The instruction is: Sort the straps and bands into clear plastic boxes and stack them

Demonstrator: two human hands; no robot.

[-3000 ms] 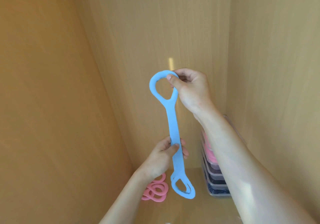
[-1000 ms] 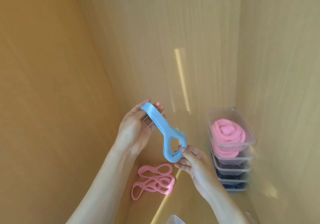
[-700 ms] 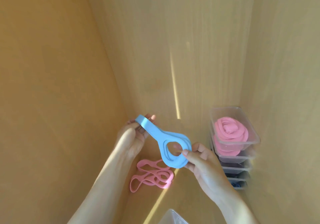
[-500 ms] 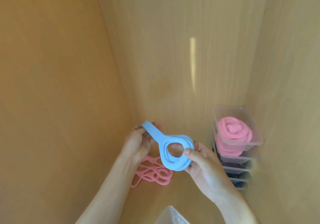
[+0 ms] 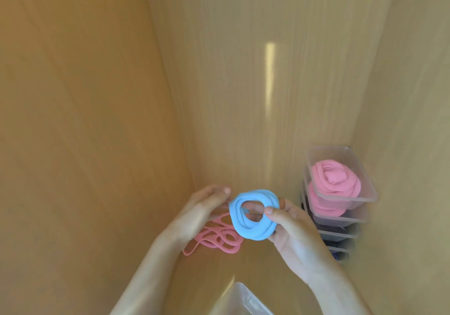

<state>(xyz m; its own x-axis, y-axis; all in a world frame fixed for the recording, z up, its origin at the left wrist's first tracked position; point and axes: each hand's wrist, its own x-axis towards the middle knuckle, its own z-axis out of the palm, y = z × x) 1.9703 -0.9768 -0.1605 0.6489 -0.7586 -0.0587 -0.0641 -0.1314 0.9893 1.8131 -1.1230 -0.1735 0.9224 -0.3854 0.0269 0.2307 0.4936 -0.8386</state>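
So the right hand (image 5: 293, 232) is pinching a blue band (image 5: 253, 213) that's coiled up into a fat ring, thumb lying over the right side of the coil and the fingers sitting behind it, one of them showing through the hole in the middle. The left hand (image 5: 198, 211) is pressing up against the coil's left edge with fairly straight fingers, thumb up top; honestly I can't tell whether it's actually gripping the band or just steadying it, since the contact spot is hidden behind the coil. The band is hanging in the air between both hands, above the wooden floor of what looks like a cabinet (image 5: 97, 120), not touching anything else.

Just below and to the left, partly under the left hand, a pink band (image 5: 219, 240) is lying loose and loopy on the wooden surface. Off to the right, tucked in the corner, a stack of clear boxes (image 5: 341, 227) is sitting against the wall. The top box (image 5: 365, 197) is holding a rolled-up pink band (image 5: 328, 179), the one under it is showing more pink, and the lower ones are holding something dark that I can't make out. At the bottom edge of the shot, another clear box (image 5: 246, 297) is poking into view, only its corner showing.
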